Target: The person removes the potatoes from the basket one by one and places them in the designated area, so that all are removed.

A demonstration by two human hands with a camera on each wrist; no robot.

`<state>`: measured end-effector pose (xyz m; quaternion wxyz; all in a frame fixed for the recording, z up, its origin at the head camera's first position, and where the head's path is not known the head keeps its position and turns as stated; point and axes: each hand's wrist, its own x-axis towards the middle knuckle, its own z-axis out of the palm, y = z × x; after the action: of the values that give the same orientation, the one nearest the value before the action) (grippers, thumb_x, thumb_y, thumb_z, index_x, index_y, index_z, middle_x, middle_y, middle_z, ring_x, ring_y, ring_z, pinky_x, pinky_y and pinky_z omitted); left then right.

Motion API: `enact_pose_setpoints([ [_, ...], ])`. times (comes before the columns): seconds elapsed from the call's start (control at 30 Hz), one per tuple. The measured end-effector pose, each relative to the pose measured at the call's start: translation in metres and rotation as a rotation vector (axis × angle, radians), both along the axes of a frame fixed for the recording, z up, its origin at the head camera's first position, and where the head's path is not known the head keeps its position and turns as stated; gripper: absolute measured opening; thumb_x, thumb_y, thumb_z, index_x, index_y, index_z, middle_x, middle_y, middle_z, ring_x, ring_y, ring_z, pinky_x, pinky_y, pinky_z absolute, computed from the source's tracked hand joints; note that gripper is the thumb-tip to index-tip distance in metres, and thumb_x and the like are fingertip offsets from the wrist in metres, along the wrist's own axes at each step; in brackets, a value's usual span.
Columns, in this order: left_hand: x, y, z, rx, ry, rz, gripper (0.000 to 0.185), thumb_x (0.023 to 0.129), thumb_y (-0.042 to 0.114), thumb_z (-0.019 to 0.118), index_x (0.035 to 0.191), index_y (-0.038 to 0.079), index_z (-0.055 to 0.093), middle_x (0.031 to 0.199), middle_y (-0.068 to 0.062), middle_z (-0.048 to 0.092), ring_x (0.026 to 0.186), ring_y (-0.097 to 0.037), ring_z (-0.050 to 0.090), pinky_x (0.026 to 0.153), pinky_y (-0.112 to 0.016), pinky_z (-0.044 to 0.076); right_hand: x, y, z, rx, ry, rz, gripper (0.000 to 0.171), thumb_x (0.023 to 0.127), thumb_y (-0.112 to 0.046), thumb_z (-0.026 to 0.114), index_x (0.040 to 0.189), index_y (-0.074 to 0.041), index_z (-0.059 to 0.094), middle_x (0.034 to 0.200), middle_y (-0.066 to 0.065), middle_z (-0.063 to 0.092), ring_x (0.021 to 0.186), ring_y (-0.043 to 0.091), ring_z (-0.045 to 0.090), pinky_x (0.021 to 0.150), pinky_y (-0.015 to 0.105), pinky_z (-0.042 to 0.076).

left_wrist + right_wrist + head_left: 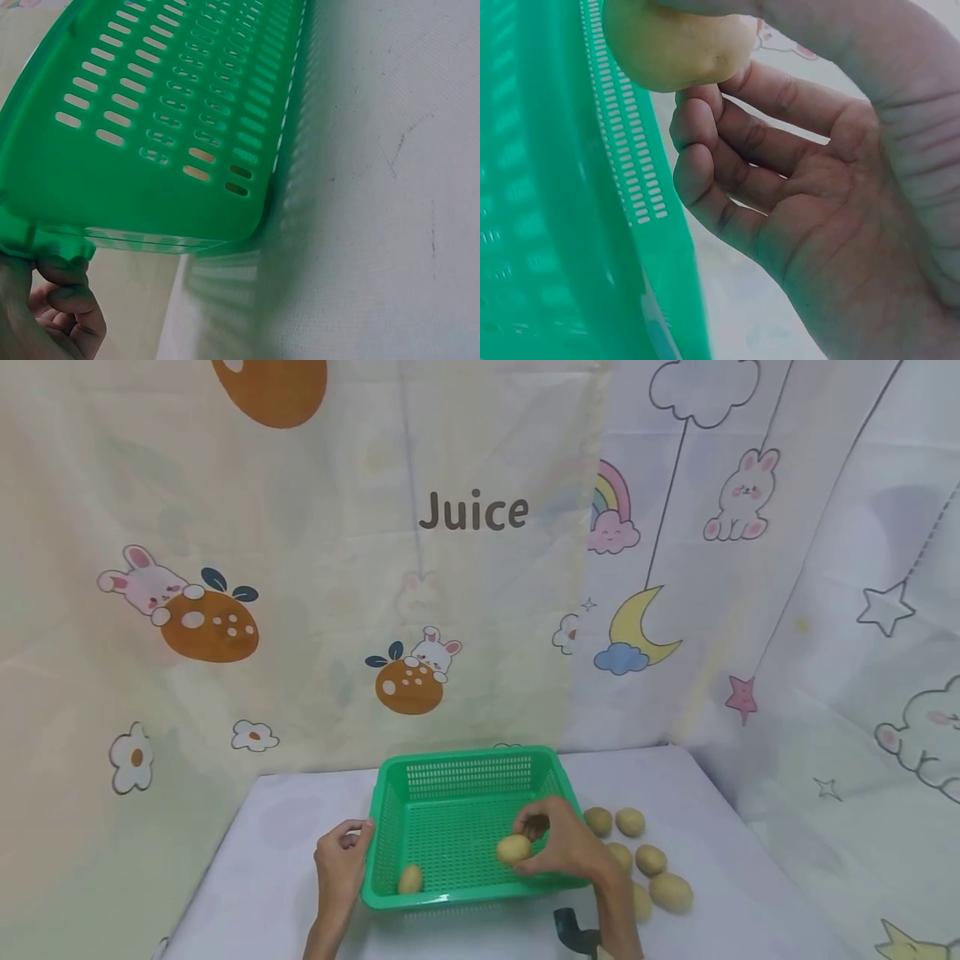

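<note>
Over the right part of the green plastic basket (442, 903), my right hand (566, 843) pinches a potato (514, 850) between thumb and fingers. In the right wrist view, the held potato (682, 46) sits at the fingertips, partly hidden by the thumb, with the basket wall (641, 172) beside it. My left hand (343, 860) grips the basket's left rim; the left wrist view shows curled fingers (71, 296) at the rim's corner. A second potato (410, 880) lies inside the basket at its near left corner.
Several loose potatoes (671, 892) lie on the white-covered table (697, 810) right of the basket, some partly hidden behind the right forearm. A black bent object (573, 931) shows beside the right wrist. Patterned cloth (480, 610) hangs behind the table.
</note>
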<state>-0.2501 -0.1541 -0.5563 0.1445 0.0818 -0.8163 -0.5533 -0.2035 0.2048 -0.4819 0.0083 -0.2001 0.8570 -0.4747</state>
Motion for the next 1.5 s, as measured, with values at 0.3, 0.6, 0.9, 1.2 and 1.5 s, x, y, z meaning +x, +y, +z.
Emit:
enact_pose_setpoints([
  [0.3, -0.003, 0.000, 0.003, 0.002, -0.024, -0.005, 0.031, 0.109, 0.021, 0.066, 0.115, -0.007, 0.077, 0.074, -0.010, 0.076, 0.060, -0.017, 0.067, 0.054, -0.024, 0.054, 0.008, 0.013, 0.009, 0.002, 0.006, -0.025, 0.030, 0.073, -0.014, 0.098, 0.094, -0.016, 0.077, 0.089, 0.000, 0.075, 0.082, 0.013, 0.069, 0.079, 0.037, 0.062],
  [0.6, -0.003, 0.003, 0.003, 0.006, -0.036, -0.006, 0.032, 0.110, 0.022, 0.066, 0.115, -0.007, 0.077, 0.071, -0.008, 0.075, 0.056, -0.013, 0.064, 0.052, -0.023, 0.052, 0.022, 0.026, 0.015, 0.029, 0.038, -0.054, 0.031, 0.072, -0.019, 0.099, 0.094, -0.019, 0.077, 0.089, -0.002, 0.075, 0.082, 0.012, 0.068, 0.079, 0.034, 0.061],
  [0.9, -0.003, -0.001, 0.002, 0.002, -0.031, -0.022, 0.033, 0.110, 0.022, 0.067, 0.117, -0.009, 0.076, 0.071, -0.008, 0.075, 0.059, -0.015, 0.064, 0.053, -0.024, 0.051, 0.037, 0.043, 0.017, -0.007, 0.036, -0.105, 0.031, 0.073, -0.016, 0.100, 0.094, -0.018, 0.076, 0.088, -0.001, 0.075, 0.079, 0.013, 0.068, 0.078, 0.035, 0.062],
  [1.2, -0.002, -0.003, 0.003, 0.012, -0.029, -0.029, 0.031, 0.109, 0.020, 0.067, 0.116, -0.008, 0.076, 0.068, -0.007, 0.074, 0.056, -0.015, 0.063, 0.052, -0.024, 0.051, 0.051, 0.059, 0.019, 0.000, 0.025, -0.180, 0.033, 0.070, -0.016, 0.100, 0.091, -0.020, 0.076, 0.084, 0.000, 0.072, 0.081, 0.020, 0.067, 0.076, 0.031, 0.055],
  [1.5, 0.000, -0.002, 0.002, 0.013, -0.027, -0.027, 0.031, 0.110, 0.019, 0.066, 0.116, -0.009, 0.076, 0.069, -0.008, 0.074, 0.058, -0.015, 0.065, 0.053, -0.023, 0.052, 0.058, 0.077, 0.010, -0.053, 0.027, -0.217, 0.032, 0.072, -0.019, 0.101, 0.091, -0.019, 0.075, 0.085, 0.001, 0.069, 0.083, 0.016, 0.064, 0.078, 0.031, 0.052],
])
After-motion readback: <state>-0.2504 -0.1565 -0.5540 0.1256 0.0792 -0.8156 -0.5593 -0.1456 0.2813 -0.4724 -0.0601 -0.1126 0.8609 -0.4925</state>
